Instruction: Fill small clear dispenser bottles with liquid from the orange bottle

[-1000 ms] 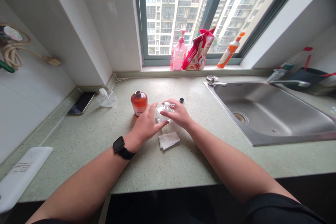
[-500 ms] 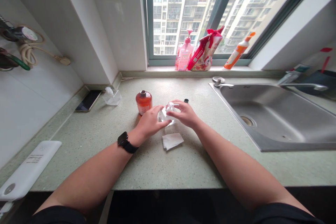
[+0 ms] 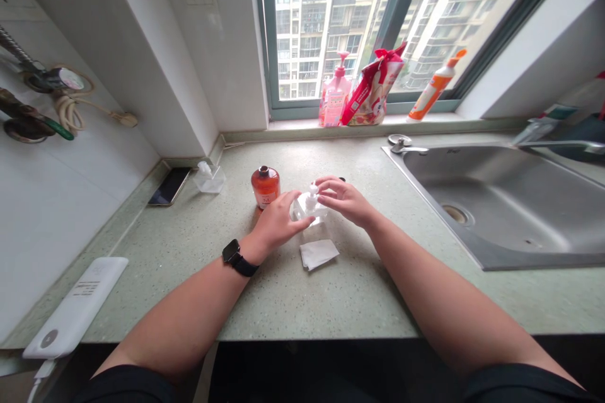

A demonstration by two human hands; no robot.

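Observation:
A clear, square pump bottle (image 3: pixel 302 209) stands upright on the counter in front of me. My left hand (image 3: pixel 278 220), with a black watch on its wrist, is wrapped round the bottle's body. At its white pump head (image 3: pixel 312 191), the fingers and thumb of my right hand (image 3: pixel 346 200) pinch from the right side. Just behind my left hand is an amber bottle (image 3: pixel 265 190) with an uncovered dark neck and a pale label. A folded white tissue (image 3: pixel 319 254) lies nearer to me. Part of a small black cap (image 3: pixel 342 179) peeks out behind my right hand.
Further left are a second clear bottle (image 3: pixel 210 180) with a white top, a phone (image 3: pixel 170 186) and a white power bank (image 3: pixel 78 305) with a cable. A steel sink (image 3: pixel 479 259) is set into the counter at right. Bottles and a red bag (image 3: pixel 375 89) line the windowsill.
The pump's nozzle, which pointed right before, no longer shows that way. My right fingers have shifted round the pump head. The whole view has moved slightly, so things sit further right.

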